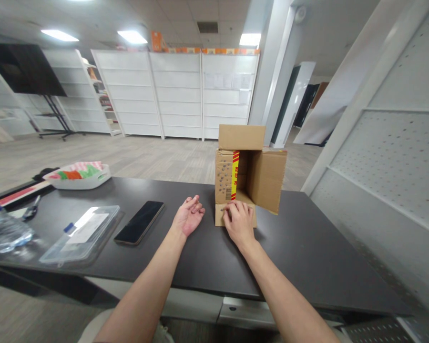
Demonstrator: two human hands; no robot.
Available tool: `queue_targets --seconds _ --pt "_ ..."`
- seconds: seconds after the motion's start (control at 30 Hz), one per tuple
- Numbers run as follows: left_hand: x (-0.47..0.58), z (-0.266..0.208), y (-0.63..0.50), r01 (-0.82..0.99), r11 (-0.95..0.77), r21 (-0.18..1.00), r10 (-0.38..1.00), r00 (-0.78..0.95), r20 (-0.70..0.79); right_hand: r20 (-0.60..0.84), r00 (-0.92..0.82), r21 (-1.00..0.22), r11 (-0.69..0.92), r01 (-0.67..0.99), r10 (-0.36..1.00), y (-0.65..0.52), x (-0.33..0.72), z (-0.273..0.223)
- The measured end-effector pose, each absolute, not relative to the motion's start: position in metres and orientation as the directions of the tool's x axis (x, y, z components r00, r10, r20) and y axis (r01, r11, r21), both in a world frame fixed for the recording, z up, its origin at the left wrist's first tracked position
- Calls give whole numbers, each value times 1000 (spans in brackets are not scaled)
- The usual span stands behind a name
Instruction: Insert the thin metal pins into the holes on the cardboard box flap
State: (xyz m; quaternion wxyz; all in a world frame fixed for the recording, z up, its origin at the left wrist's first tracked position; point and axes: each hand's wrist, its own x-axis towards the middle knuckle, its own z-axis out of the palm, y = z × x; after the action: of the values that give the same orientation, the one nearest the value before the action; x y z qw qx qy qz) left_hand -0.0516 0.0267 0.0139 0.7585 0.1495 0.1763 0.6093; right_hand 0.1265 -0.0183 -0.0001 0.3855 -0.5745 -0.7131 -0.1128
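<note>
A cardboard box (223,190) stands on its side on the dark table, its opening facing me and its flaps spread. Small grey dots cover its left flap beside a yellow and red tape strip (235,175). My right hand (240,220) rests against the lower flap (219,218), fingers bent and drawn together; whatever the fingertips hold is hidden. Left of the box, my left hand (188,217) is turned palm up just over the table. Its fingers are loosely curled and apart, with nothing visible on the palm.
A black phone (140,223) lies left of my left hand, beside a clear plastic case (84,234). Further left are a water bottle (3,228) and a white basket (79,180) with colourful contents. A perforated panel (393,162) borders the table's right side.
</note>
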Motion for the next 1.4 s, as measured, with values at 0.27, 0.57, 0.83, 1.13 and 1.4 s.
queue_targets --seconds 0.27,0.57,0.83,1.13,1.4 --pt "-51 15 25 -865 217 453 976 201 -85 683 -51 -260 307 915 728 -16 126 -3" --pt "-52 13 27 -860 214 464 977 196 -86 685 -78 -221 308 926 725 -15 127 -5" --pt "-51 16 25 -868 222 444 975 195 -106 687 -76 -215 302 929 723 -13 126 -6" --pt "-51 16 26 -868 219 446 976 189 -112 701 -50 -243 304 921 712 -15 126 -5" --pt "-51 18 24 -859 215 464 977 187 -106 706 -59 -276 351 895 705 -21 125 1"
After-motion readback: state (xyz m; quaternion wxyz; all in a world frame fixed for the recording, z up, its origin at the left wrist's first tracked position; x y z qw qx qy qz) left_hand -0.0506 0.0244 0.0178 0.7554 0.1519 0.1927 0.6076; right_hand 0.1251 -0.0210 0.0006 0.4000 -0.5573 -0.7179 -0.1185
